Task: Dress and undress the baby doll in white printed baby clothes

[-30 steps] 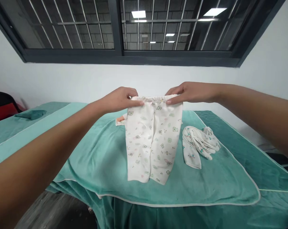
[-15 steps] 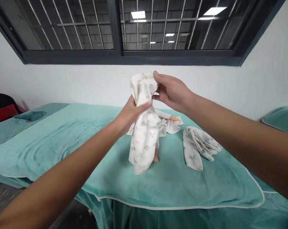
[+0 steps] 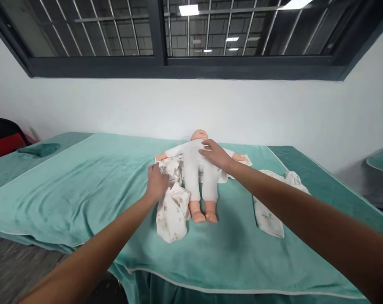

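A baby doll (image 3: pixel 199 177) in a white bodysuit lies on its back on the teal towel (image 3: pixel 93 190), head toward the wall, bare feet toward me. My right hand (image 3: pixel 215 154) rests flat on the doll's chest, fingers spread. The white printed baby trousers (image 3: pixel 172 207) lie crumpled on the towel at the doll's left side. My left hand (image 3: pixel 156 182) presses down on their upper end, fingers curled into the cloth.
Another printed white garment (image 3: pixel 269 211) lies on the towel right of the doll, partly behind my right arm. A white cloth (image 3: pixel 242 160) lies under the doll. White wall and dark window stand behind the bed. A red and black object (image 3: pixel 3 141) sits far left.
Earlier both hands held the trousers up by the waistband, then bunched them in the air. Now the trousers lie beside the doll, and my right hand has moved onto the doll's chest.
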The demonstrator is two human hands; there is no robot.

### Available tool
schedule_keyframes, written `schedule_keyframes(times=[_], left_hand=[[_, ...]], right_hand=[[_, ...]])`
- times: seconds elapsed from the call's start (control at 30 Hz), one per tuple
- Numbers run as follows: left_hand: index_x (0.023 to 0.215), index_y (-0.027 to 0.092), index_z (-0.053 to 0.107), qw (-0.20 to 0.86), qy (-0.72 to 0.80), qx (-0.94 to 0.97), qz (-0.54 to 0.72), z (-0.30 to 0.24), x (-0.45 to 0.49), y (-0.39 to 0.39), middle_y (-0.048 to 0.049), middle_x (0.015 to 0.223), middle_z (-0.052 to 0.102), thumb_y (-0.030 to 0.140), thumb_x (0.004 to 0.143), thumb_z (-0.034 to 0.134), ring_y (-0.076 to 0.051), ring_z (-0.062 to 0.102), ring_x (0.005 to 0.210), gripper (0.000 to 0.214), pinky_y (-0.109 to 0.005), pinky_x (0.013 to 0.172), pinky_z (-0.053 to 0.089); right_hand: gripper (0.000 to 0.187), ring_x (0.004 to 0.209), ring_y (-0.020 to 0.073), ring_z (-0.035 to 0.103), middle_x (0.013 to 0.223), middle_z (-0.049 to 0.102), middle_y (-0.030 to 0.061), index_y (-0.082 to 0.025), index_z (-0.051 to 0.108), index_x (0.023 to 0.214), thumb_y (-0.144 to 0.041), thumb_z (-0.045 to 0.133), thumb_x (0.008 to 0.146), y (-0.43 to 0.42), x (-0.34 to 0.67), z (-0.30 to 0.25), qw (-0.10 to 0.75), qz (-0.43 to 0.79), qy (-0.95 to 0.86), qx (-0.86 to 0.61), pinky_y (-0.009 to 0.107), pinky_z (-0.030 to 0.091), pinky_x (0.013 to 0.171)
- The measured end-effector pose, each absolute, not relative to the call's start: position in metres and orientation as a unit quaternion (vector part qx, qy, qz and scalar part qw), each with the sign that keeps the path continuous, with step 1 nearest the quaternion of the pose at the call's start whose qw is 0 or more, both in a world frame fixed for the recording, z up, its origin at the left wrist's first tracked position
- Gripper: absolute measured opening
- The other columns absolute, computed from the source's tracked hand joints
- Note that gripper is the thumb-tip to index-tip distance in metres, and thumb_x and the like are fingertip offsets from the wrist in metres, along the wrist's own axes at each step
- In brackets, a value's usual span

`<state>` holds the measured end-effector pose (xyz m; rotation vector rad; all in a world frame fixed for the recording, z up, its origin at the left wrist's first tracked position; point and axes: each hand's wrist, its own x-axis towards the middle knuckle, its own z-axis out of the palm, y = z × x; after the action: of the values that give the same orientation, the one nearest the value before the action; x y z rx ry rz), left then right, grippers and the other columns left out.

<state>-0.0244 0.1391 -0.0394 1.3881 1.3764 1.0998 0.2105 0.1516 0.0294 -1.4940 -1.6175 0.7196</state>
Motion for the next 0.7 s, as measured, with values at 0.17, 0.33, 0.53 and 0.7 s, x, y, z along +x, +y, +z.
schedule_keyframes(times=[0.17,0.33,0.53,0.7], left_hand=[[0.119,0.019,0.061,0.404,0.493,0.658,0.401,-0.038,0.003,0.142,-0.0123,0.139,0.060,0.031,0.081,0.066,-0.029,0.052,0.134,0.041,-0.040,0.118,0.034],[0.121,0.018,0.062,0.600,0.468,0.551,0.343,-0.040,0.037,0.159,-0.0136,0.121,0.072,0.049,0.082,0.071,-0.031,0.067,0.110,0.050,-0.042,0.096,0.054],[0.127,0.016,0.062,0.752,0.387,0.402,0.351,-0.053,0.055,0.188,-0.0167,0.107,0.075,0.053,0.076,0.078,-0.027,0.074,0.079,0.065,-0.042,0.073,0.063],[0.126,0.015,0.065,0.759,0.375,0.388,0.364,-0.037,0.052,0.208,-0.0190,0.106,0.075,0.053,0.078,0.075,-0.028,0.075,0.078,0.061,-0.037,0.065,0.063]], right_hand=[[0.057,0.140,0.0279,0.043,0.149,0.045,0.0182,-0.015,0.048,0.136,-0.040,0.060,0.086,0.198,0.244,-0.008,0.389,0.176,-0.613,-0.664,0.041,0.033,0.117],[0.072,0.143,0.0335,0.041,0.154,0.042,0.0227,-0.012,0.042,0.143,-0.057,0.057,0.089,0.251,0.263,-0.022,0.347,0.193,-0.595,-0.699,0.042,0.032,0.118],[0.086,0.127,0.0405,0.056,0.140,0.058,0.0270,-0.011,0.047,0.138,-0.077,0.054,0.083,0.309,0.284,-0.022,0.271,0.226,-0.614,-0.706,0.049,0.042,0.107],[0.065,0.114,0.0358,0.064,0.118,0.074,0.0154,-0.019,0.069,0.114,-0.074,0.062,0.081,0.342,0.283,-0.013,0.298,0.299,-0.678,-0.601,0.046,0.047,0.102]])
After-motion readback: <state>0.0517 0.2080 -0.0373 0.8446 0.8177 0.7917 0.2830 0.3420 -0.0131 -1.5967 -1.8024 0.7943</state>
